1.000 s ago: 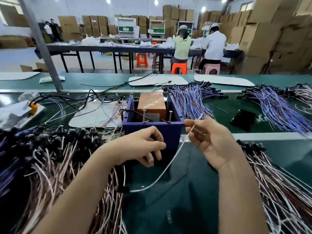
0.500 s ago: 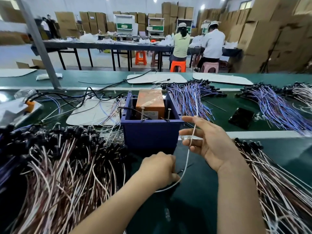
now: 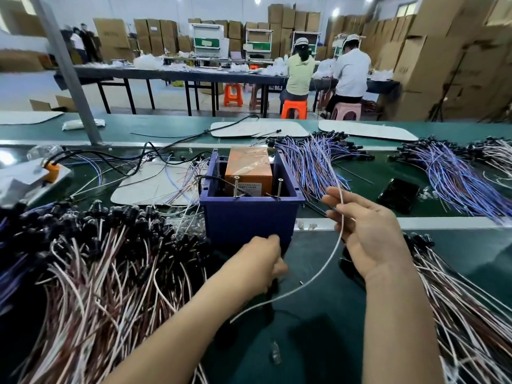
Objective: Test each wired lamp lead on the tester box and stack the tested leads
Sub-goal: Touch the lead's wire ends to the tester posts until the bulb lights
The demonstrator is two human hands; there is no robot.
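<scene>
My right hand (image 3: pixel 368 234) pinched a white lead (image 3: pixel 329 261) just right of the blue tester box (image 3: pixel 250 220), the wire curving down over the green tabletop (image 3: pixel 318 342). My left hand (image 3: pixel 259 261) was curled closed at the box's front; I couldn't tell on what.

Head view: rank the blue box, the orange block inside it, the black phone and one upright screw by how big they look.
1. blue box
2. orange block
3. black phone; it lies flat and farther off, so its rank against the block is unsure
4. screw
</scene>
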